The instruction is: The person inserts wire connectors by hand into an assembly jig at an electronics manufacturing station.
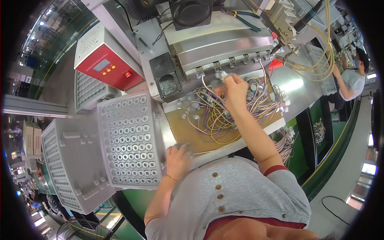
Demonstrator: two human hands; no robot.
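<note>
My right hand (236, 93) reaches over the middle of the bench, thumb and fingers pinched on a small silver-white part (221, 75), blurred, just below a row of metal clamps (232, 63) on the fixture. Beneath that hand lies a tangled bundle of yellow, white and purple wires (224, 120) with small connectors at their ends. My left hand (178, 161) is closed at the bench's front left edge, beside the tray of metal rings (136, 149). A blurred dark grey bit shows at its fingertips; what it is, I cannot make out.
At the back left stands a red and grey control box (110, 66). A black bin (167, 80) holds small clear bits. Pliers (246, 20) lie atop the fixture, near a black fan (191, 14). Another grey tray (76, 160) sits far left. A co-worker (352, 78) sits at right.
</note>
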